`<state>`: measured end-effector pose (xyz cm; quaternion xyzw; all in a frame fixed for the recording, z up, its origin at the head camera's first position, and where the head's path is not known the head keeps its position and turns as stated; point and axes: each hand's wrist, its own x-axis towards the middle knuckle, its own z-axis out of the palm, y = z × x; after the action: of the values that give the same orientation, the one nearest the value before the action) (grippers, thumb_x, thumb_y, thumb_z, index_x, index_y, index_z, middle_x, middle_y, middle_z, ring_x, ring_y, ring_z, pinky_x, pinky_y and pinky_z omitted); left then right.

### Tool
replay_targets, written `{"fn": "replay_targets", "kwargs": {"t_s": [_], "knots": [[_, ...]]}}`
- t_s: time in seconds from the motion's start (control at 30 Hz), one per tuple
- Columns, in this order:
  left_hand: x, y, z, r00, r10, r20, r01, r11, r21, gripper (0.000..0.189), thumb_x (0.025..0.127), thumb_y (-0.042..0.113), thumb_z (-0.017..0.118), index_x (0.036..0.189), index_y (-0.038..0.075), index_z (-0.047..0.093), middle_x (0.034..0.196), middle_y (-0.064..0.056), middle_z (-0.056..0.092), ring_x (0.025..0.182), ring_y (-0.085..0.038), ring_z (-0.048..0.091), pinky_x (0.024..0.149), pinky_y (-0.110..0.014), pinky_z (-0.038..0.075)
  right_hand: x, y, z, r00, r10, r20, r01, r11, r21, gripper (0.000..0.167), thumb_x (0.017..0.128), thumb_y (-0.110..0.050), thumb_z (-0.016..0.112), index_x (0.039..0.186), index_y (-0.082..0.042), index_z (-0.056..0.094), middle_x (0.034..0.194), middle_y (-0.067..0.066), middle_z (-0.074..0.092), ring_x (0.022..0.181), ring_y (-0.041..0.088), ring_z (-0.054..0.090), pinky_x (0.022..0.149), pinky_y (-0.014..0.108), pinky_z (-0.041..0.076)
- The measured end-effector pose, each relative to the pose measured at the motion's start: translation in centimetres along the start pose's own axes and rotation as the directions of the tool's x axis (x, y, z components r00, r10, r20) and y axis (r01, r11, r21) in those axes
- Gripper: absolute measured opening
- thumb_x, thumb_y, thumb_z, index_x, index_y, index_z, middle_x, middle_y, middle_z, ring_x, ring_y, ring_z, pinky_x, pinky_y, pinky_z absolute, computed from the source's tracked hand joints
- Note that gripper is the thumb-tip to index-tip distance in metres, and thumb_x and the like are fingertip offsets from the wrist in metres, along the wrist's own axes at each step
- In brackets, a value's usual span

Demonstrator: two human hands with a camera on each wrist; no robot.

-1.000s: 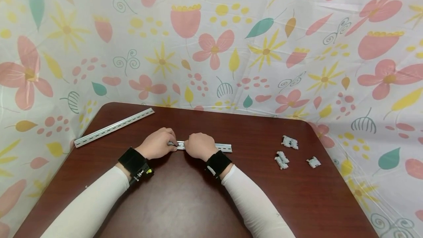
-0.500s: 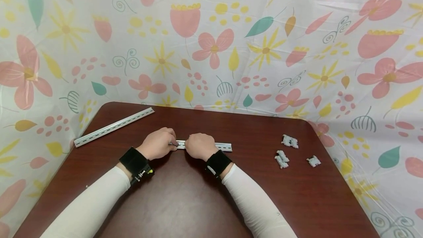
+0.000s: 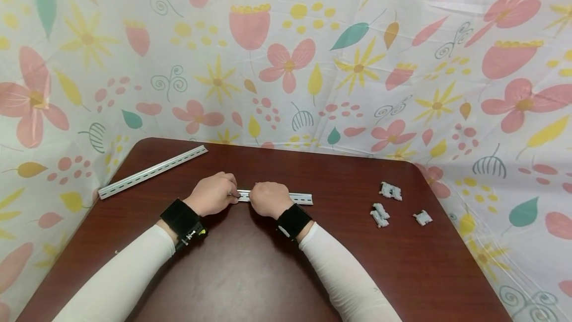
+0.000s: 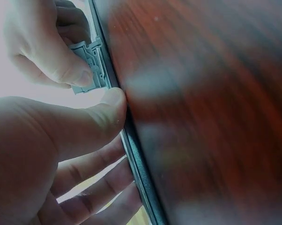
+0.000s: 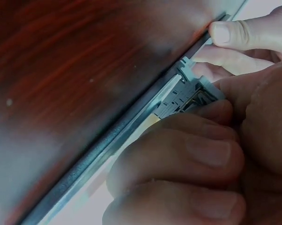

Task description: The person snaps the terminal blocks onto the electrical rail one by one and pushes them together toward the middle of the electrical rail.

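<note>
A slotted metal DIN rail lies across the middle of the table. My left hand grips it toward its left end, and in the left wrist view the thumb presses its edge while the other fingers reach behind. My right hand pinches a grey terminal block against the rail, just right of the left thumb. One end of the block meets the rail in both wrist views; whether it is clipped on, I cannot tell. From the head view the right hand hides the block.
A longer slotted rail lies slantwise at the table's back left. Several grey terminal blocks rest at the right: one group farthest back, another nearer, and a single piece by the right edge. A floral curtain stands behind the table.
My right hand has sunk very slightly toward the rail, keeping its pinch on the terminal block. The left hand and the rail stay in place.
</note>
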<state>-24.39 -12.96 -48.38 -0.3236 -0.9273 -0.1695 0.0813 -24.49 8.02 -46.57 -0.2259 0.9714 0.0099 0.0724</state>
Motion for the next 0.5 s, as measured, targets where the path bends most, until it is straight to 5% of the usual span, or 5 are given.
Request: {"fn": "replay_targets", "kwargs": {"t_s": [0.27, 0.5], "knots": [[0.21, 0.06, -0.04, 1.0, 0.012, 0.007, -0.012, 1.0, 0.012, 0.007, 0.091, 0.016, 0.094, 0.096, 0.019, 0.091, 0.1, 0.006, 0.07, 0.099, -0.022, 0.066, 0.078, -0.039, 0.061, -0.18, -0.4, -0.07, 1.0, 0.011, 0.014, -0.01, 0.998, -0.064, 0.053, 0.115, -0.021, 0.055, 0.063, -0.018, 0.059, 0.064, 0.001, 0.056, 0.055, 0.02, 0.057, 0.044, 0.042, 0.047], [0.01, 0.02, 0.03, 1.0, -0.007, 0.014, 0.007, 1.0, 0.004, 0.007, 0.091, 0.017, 0.094, 0.096, 0.02, 0.091, 0.1, 0.007, 0.07, 0.098, -0.021, 0.065, 0.076, -0.039, 0.061, -0.42, -0.19, -0.04, 1.0, 0.004, -0.003, -0.004, 1.0, -0.007, 0.049, 0.114, -0.022, 0.055, 0.066, -0.019, 0.063, 0.07, 0.001, 0.059, 0.06, 0.02, 0.059, 0.046, 0.044, 0.049]]}}
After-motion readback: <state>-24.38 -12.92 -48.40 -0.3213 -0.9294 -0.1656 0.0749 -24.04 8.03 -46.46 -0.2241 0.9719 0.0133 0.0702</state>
